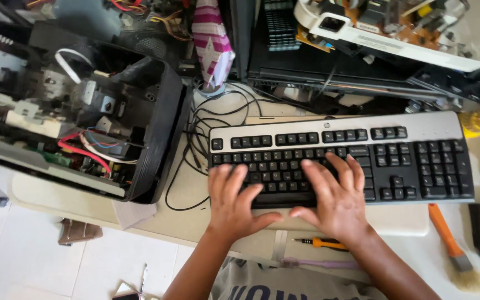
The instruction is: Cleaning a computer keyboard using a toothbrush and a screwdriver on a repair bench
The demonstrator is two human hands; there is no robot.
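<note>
Under the spread, open fingers of the left hand [232, 203] and right hand [331, 201], the keyboard [418, 161] lies lengthwise left-right; beyond its far edge cables [206, 119] crowd the desk [190, 186]

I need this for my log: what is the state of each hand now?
Left hand: open, fingers spread on the keyboard keys, holding nothing.
Right hand: open, fingers on the keys, holding nothing.

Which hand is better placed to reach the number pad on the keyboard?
The right hand, probably. It rests on the keyboard nearer the number pad; the left hand lies farther over, on the letter keys.
</note>
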